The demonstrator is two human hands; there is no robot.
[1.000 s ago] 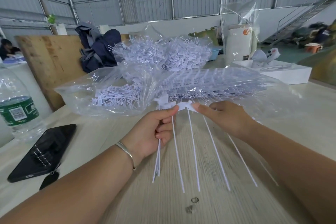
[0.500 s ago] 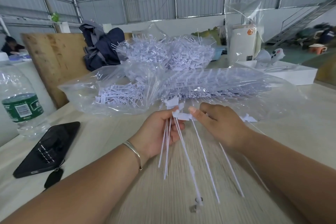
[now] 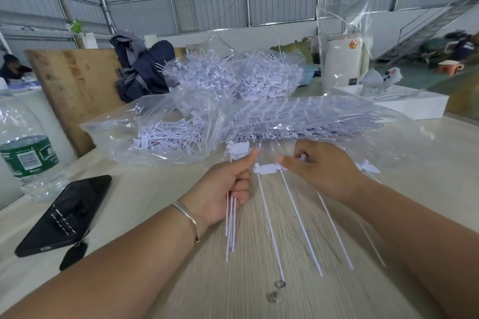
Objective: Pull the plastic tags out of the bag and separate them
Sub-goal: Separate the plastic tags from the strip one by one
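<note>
Here, separated tags (image 3: 231, 217) were gripped in the left hand (image 3: 228, 186), the joined strip (image 3: 268, 169), stems pointing near, pinched nearer by the right hand (image 3: 318, 171).

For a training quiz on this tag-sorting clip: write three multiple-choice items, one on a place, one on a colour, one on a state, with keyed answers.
1. Where does the black phone lie?
A. on the table, left of the left hand
B. inside the bag
C. on the white box

2. What colour is the water bottle's label?
A. red
B. green
C. yellow

3. What is the left hand doing?
A. resting flat on the table
B. holding the phone
C. gripping a bunch of plastic tags

Answers: 1 A, the phone sits on the tabletop beside the bottle; 2 B, the band is green; 3 C, the fingers curl round the stems.
</note>
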